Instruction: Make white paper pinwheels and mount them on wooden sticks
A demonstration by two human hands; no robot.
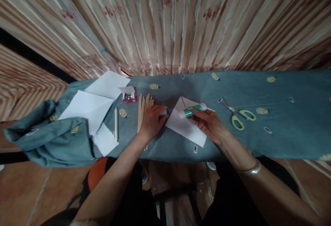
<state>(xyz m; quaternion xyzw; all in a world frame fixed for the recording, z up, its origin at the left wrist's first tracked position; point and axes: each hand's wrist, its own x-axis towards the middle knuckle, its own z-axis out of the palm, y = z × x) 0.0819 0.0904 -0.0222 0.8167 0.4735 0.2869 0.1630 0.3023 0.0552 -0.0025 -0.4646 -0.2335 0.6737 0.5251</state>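
My right hand [208, 124] is closed round a green and white glue stick [192, 110], held above a square of white paper [186, 124]. Crease or pencil lines run across this paper, and it lies turned at an angle on the cloth. To its left, my left hand [153, 120] rests beside and partly over a bundle of thin wooden sticks [142, 107]. The fingers and thumb of that hand are curled together around something small and pale, mostly hidden. Green-handled scissors [236, 115] lie with blades parted to the right of my right hand.
A teal cloth [284, 126] covers the narrow table and bunches at the left end. White paper sheets [88, 108] overlap there. A small open red box [129, 95] of metal pins or clips and a pale pen [116, 124] lie nearby. A patterned curtain [165, 29] hangs behind.
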